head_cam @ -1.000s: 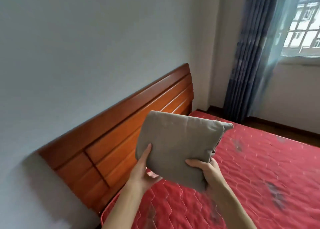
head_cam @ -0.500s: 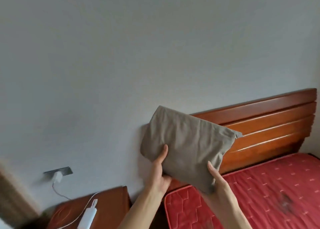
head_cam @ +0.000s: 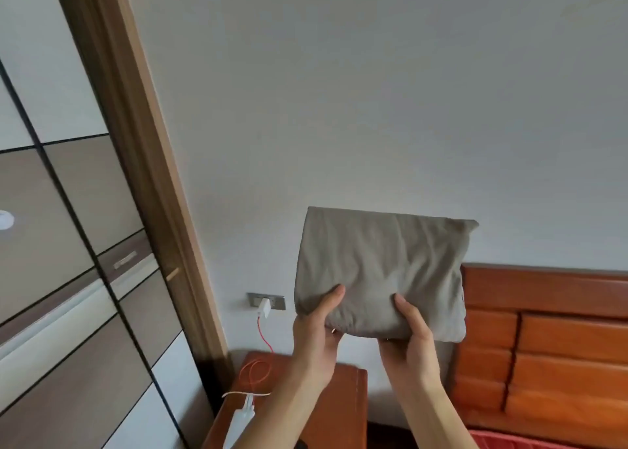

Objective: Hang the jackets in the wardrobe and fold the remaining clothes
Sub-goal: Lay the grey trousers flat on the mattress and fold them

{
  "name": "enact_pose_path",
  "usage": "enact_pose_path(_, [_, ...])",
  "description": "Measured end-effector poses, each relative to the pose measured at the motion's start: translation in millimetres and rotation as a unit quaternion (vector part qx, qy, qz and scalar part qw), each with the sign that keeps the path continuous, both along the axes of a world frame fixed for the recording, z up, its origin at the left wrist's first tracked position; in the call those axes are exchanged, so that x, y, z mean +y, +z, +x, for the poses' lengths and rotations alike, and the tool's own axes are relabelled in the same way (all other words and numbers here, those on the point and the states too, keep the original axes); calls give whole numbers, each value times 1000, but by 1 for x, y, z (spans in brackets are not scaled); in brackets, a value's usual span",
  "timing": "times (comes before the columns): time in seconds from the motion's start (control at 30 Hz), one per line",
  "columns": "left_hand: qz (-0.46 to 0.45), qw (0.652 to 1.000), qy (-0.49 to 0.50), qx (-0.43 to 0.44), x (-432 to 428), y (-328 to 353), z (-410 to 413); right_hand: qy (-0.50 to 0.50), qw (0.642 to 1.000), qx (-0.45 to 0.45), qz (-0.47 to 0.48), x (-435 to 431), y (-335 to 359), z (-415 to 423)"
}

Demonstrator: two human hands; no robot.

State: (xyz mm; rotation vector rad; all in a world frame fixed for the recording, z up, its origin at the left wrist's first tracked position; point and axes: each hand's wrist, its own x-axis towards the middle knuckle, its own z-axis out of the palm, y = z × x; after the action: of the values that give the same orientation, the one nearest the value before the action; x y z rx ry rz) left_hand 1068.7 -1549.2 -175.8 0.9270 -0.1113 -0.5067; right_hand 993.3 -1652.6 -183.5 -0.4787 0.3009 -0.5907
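Observation:
A folded grey-beige garment (head_cam: 384, 268) is held up in front of the white wall, at chest height. My left hand (head_cam: 316, 333) grips its lower left corner, thumb on the front. My right hand (head_cam: 409, 333) grips the lower edge near the middle, thumb on the front and fingers behind. The wardrobe (head_cam: 68, 261) with brown and white sliding panels fills the left side; its doors look closed. No jackets are in view.
A wooden nightstand (head_cam: 343, 411) stands below my hands, with a white power strip (head_cam: 239, 421) and a red cable (head_cam: 261, 333) running to a wall socket (head_cam: 266, 300). The wooden headboard (head_cam: 550, 339) and a strip of red mattress (head_cam: 509, 440) are at the right.
The view has swung left from the bed and window to the wardrobe and nightstand. Both hands keep holding the folded garment, which has moved along toward the wardrobe.

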Motion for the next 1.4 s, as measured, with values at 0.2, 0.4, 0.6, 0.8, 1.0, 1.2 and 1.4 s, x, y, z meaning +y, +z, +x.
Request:
enact_pose_path(0.2, [99,983,139,-66,108,2,89,34,999,17,-33,76,18,100])
enact_pose_path(0.4, [132,952,267,-75,157,2,139,91,995,-27,28,151,25,172])
enact_pose_path(0.6, [161,954,246,55,194,-16,182,153,985,68,-36,168,9,235])
enact_pose_path(0.8, [237,932,274,31,200,-8,246,176,980,47,-74,164,3,306])
enact_pose_path(1.0, [340,911,232,-14,203,-7,312,193,972,67,-114,132,10,381])
enact_pose_path(1.2, [613,704,301,-196,233,-2,386,202,953,87,-208,121,12,441])
enact_pose_path(1.4, [791,402,181,-423,238,27,461,255,939,100,-209,131,6,483])
